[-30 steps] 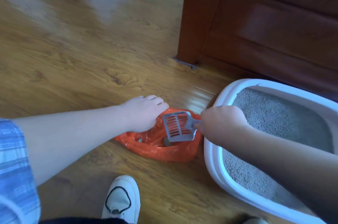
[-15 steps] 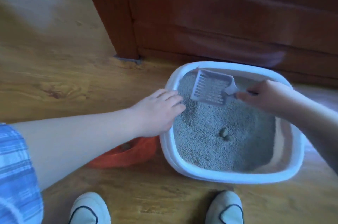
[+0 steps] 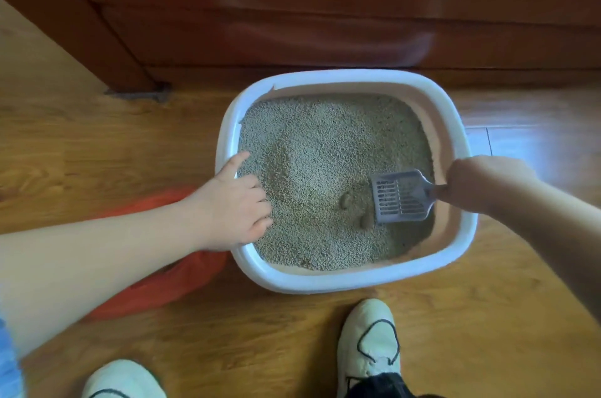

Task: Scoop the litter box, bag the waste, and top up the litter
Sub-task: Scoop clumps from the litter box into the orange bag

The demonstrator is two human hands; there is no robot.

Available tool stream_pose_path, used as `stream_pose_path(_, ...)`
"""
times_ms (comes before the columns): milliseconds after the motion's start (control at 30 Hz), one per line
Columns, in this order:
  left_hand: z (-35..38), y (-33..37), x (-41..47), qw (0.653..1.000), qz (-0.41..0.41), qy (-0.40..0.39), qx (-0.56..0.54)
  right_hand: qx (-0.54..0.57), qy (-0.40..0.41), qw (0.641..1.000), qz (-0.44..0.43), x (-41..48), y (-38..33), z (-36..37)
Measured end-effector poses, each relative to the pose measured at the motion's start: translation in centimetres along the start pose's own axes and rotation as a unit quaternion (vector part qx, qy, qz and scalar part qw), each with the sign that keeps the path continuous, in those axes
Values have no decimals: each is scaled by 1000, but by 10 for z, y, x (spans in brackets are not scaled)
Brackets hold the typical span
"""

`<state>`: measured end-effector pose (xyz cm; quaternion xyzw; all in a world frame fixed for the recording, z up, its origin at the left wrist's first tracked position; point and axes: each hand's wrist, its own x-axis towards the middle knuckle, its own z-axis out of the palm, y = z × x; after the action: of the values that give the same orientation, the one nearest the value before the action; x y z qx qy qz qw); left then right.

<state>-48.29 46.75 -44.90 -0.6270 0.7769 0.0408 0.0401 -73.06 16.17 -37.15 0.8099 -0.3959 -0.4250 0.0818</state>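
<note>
Right hand tight on grey scoop handle; left hand curled over litter box rim.

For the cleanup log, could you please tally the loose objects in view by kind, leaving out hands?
white plastic litter box: 1
grey slotted plastic scoop: 1
orange plastic bag: 1
dark waste clumps beside the scoop: 2
white shoes with black trim: 2
Total: 7
</note>
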Motion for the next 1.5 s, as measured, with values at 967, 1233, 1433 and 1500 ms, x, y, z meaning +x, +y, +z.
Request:
stream_pose_path(967, -1, -10, -5, 999, 27, 2, -18, 304, -56, 934, -182, 7, -95, 44)
stream_pose_path(1233, -11, -17, -18, 996, 28, -10, -87, 368, -22, 910, -189, -1, -91, 36)
stream_pose_path(1433, -24, -41, -37, 991, -19, 39, -129, 384, 26, 901, -200, -16, -96, -11)
stream_pose_path(1500, -34, -48, -45, 988, -42, 31, -144, 400, 27, 890, -216, -24, -105, -29)
